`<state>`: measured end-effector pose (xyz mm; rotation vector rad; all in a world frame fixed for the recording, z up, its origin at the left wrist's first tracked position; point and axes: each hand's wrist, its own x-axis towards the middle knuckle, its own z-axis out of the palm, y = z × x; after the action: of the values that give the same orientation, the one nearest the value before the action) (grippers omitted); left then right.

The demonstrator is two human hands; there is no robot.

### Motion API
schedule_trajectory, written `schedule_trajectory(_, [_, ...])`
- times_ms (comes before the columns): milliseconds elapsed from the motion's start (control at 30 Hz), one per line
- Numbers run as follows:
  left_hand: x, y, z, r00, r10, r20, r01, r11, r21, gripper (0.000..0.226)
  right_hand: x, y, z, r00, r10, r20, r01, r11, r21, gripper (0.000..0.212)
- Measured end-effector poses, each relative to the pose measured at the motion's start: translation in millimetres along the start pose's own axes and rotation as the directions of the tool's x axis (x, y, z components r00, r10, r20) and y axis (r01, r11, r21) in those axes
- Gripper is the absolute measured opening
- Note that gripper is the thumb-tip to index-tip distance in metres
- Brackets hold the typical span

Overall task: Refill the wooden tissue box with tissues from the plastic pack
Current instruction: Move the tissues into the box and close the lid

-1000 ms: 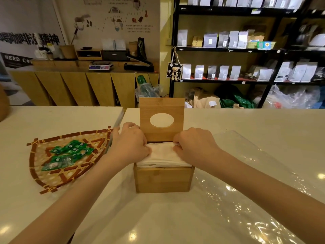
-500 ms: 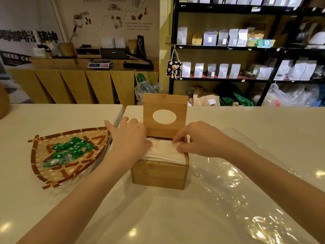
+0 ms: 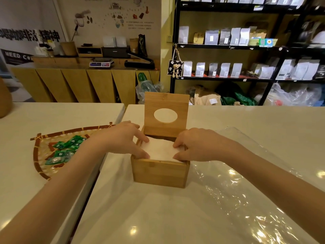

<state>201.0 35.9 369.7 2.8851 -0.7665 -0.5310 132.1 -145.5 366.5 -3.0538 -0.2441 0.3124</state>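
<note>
A wooden tissue box [image 3: 159, 172] stands in the middle of the white counter. Its hinged lid [image 3: 166, 104], with an oval hole, is raised upright at the back. A stack of white tissues [image 3: 161, 149] lies inside the box, its top about level with the rim. My left hand [image 3: 124, 140] presses on the stack's left side, fingers over the box edge. My right hand [image 3: 198, 145] presses on the right side, fingertips on the tissues. The clear plastic pack [image 3: 246, 182] lies flat and crumpled on the counter to the right of the box.
A woven bamboo tray [image 3: 43, 163] with several green wrapped candies [image 3: 66, 150] sits on the left counter. A gap [image 3: 98, 173] runs between the two counter tops. Black shelves with bags stand behind, and a wooden cabinet with a scale at back left.
The tissue stack has sunk lower into the box. Both hands shifted from gripping the stack's back edge to pressing its sides down. The box turned slightly.
</note>
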Motion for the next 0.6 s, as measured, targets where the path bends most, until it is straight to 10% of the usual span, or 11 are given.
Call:
schedule_trajectory(333, [9.4,11.7,4.5,0.997,0.038,-0.074,-0.009,0.933,0.359,0.056,8.6,0.3,-14.2,0.984,0.044,0.170,-0.068,0.989,0.133,0.038])
schedule_trajectory(600, [13.1,15.9,12.9,0.996,-0.031,-0.082,0.061,0.922,0.383,0.044,13.9,-7.7,-5.1,0.996,0.066,0.063,-0.056,0.986,-0.155,0.013])
